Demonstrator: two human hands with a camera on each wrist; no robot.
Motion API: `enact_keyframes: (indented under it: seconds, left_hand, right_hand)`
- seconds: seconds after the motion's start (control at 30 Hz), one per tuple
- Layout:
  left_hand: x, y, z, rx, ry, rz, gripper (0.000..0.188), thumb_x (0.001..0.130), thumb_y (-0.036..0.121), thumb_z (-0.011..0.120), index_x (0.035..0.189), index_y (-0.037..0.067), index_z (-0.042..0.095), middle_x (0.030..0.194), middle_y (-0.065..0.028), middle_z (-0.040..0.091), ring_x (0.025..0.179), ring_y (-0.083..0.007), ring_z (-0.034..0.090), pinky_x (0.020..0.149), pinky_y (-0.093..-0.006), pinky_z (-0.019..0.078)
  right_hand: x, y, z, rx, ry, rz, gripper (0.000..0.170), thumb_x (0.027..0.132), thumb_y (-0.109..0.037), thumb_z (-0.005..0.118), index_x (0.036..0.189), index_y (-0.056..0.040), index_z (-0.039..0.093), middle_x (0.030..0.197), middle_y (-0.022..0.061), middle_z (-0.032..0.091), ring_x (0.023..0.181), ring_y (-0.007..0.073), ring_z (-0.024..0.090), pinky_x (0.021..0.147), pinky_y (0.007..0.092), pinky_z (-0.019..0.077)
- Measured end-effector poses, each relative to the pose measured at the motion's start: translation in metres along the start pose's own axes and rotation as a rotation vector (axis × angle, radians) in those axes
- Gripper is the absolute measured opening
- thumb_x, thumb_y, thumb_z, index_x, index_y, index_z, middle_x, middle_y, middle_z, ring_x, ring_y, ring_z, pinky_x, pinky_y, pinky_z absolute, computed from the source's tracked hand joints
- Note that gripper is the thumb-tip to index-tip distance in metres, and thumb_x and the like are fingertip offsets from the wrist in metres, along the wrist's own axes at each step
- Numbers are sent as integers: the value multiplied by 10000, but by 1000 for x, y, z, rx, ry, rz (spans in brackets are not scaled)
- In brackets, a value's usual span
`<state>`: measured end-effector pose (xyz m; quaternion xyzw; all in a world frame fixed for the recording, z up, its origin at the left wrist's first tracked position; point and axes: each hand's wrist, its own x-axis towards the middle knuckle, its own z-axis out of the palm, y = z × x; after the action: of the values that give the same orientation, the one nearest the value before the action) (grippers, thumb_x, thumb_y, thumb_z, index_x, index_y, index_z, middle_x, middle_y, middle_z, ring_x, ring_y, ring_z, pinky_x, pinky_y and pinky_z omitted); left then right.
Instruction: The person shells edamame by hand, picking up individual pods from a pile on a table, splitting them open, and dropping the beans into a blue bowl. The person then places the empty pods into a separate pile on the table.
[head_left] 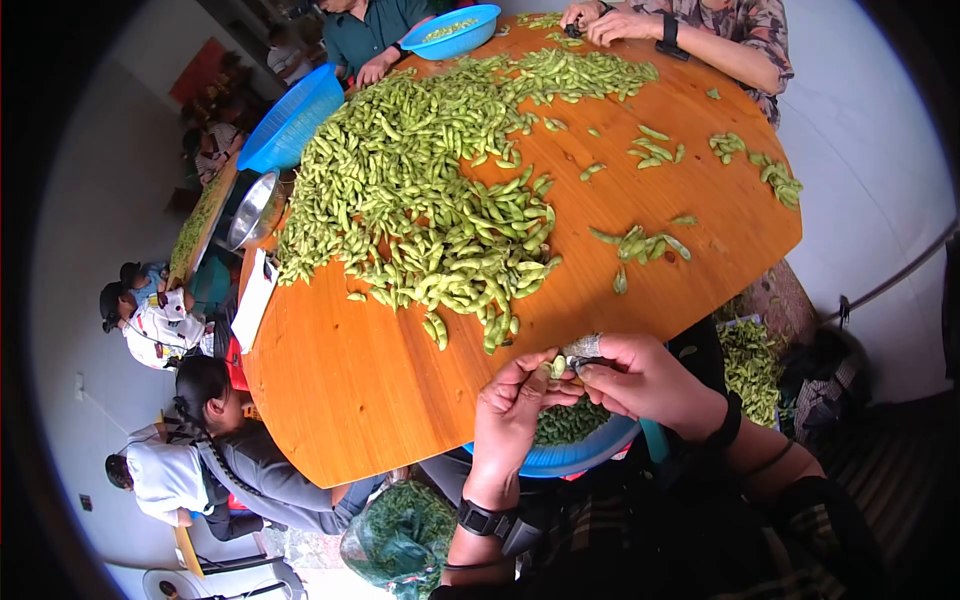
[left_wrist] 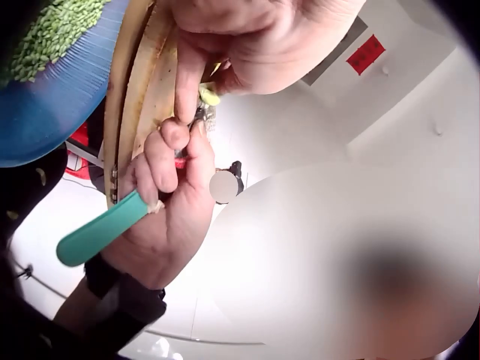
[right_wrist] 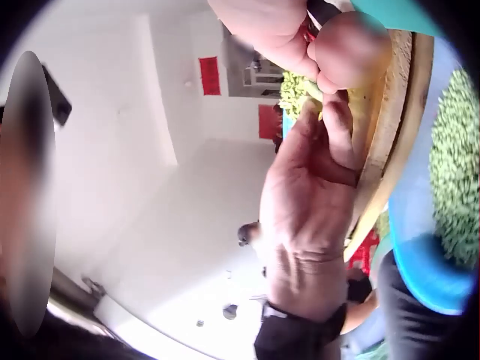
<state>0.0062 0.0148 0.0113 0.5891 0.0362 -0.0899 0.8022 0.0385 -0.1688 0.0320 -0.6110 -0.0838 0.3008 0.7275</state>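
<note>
Near the table's front edge my left hand [head_left: 512, 412] pinches a green pod [head_left: 558, 367] between thumb and fingers. My right hand [head_left: 645, 380] meets it there, curled round a tool with a teal handle [head_left: 655, 440]. In the left wrist view that handle [left_wrist: 101, 231] sticks out below the right hand's curled fingers, and a dark metal part shows by the pod [left_wrist: 209, 96]. The right wrist view shows the left thumb and finger on the pod [right_wrist: 311, 90]. Below both hands is a blue basin [head_left: 570, 460] with green beans in it.
A large heap of pods [head_left: 420, 180] covers much of the wooden table [head_left: 350, 400], with small groups at the right. Blue baskets [head_left: 290, 120] and a metal bowl [head_left: 256, 208] are at the far left edge. Other people sit around. A net bag [head_left: 400, 535] stands below.
</note>
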Motion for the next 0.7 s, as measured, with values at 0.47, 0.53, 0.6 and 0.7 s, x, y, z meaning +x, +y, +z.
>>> enact_keyframes:
  seconds: [0.47,0.53,0.6,0.7]
  left_hand:
    - [-10,-22,10,610,116,371,213,930,-39,463,1128,1,532,776,-84,615,573,-140,600,526,-281,493]
    - [-20,-22,5,659,126,376,210,943,-28,463,1137,-2,538,809,-76,606,582,-124,597,524,-257,491]
    - [-30,-15,6,711,136,380,207,956,-16,463,1147,-6,543,841,-67,596,592,-109,595,523,-233,489]
    - [-39,-3,9,843,78,328,138,882,14,599,1020,8,608,904,-134,595,590,-298,628,534,-369,507]
  right_hand:
    - [-6,13,3,-295,157,-185,137,910,-37,565,1018,10,633,701,38,617,628,42,538,558,232,450]
    - [-5,9,-6,-245,252,-154,200,927,-55,549,1103,-12,633,683,-1,588,612,38,531,554,219,444]
    - [-2,3,-28,-341,366,-170,216,933,-56,531,1123,-11,622,667,7,567,615,47,524,557,234,441]
    - [11,1,-66,-464,513,-254,140,927,-52,526,1025,16,598,669,36,553,623,87,530,565,263,438]
